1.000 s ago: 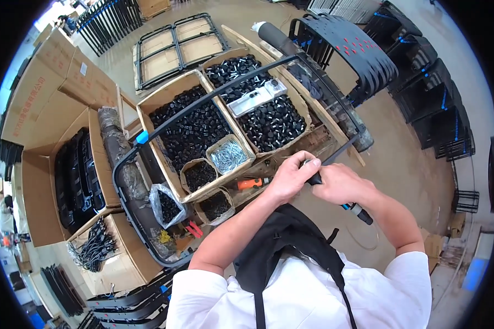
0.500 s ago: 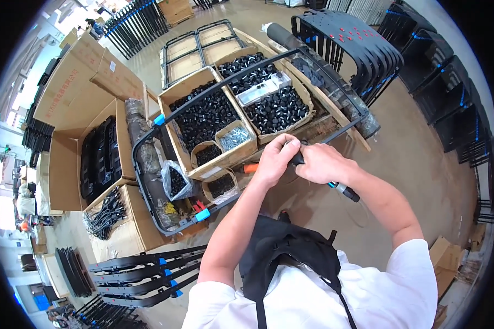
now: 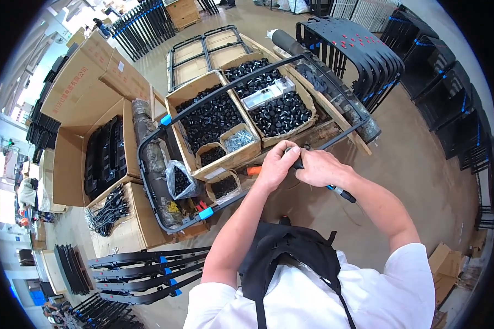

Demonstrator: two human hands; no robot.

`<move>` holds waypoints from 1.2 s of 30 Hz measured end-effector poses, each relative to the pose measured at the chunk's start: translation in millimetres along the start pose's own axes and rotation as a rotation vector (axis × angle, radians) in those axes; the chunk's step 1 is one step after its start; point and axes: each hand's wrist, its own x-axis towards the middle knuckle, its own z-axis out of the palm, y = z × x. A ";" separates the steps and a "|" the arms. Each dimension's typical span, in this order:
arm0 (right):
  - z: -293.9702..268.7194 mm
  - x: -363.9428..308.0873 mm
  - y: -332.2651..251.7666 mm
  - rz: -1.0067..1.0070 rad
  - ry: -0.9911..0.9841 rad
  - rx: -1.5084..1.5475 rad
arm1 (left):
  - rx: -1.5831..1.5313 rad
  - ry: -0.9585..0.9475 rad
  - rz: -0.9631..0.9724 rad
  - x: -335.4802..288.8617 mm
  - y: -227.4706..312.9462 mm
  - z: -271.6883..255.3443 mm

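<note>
Head view: a black frame [image 3: 258, 76] lies aslant over the parts boxes, with one blue tab [image 3: 166, 119] on its far left and another blue tab [image 3: 205, 214] on its near bar. Farther right, at that near bar, the left hand [image 3: 280, 166] pinches a black piece [image 3: 298, 163] between thumb and fingers. Beside it the right hand [image 3: 324, 168] is clenched, seemingly round a power tool [image 3: 341, 192] whose end sticks out under the wrist. Work at this spot looks under way rather than finished; the hands cover the bar there, so I cannot tell whether anything is fastened.

Around this, starting at the left, a tall cardboard box [image 3: 67, 162] holds black panels [image 3: 105, 156], with bundled cables [image 3: 108, 213] in front and stacked black bars [image 3: 132, 277] nearer the person. Inside the frame's outline sit a clear bag [image 3: 189, 190] of dark bits, red pliers [image 3: 201, 206], loose black knobs [image 3: 211, 118], a small box of screws [image 3: 237, 140] and a pale case [image 3: 268, 94] resting on more knobs. An orange tool [image 3: 253, 170] shows partly behind the left hand. The frame's far bar runs across the knobs, partly blocking them from above. Rightward stand curved black panels [image 3: 362, 44] dotted with red.
</note>
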 end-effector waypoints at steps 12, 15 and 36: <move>12.7 16.7 7.4 0.054 -0.104 0.028 | 0.014 -0.003 -0.042 -4.6 -6.3 -1.3; 13.2 18.9 9.3 0.008 -0.075 0.018 | -0.032 -0.005 -0.042 -6.1 -4.8 -0.5; -68.0 29.0 -107.2 -0.150 -0.071 0.282 | 0.220 0.209 0.575 -14.6 113.7 -77.0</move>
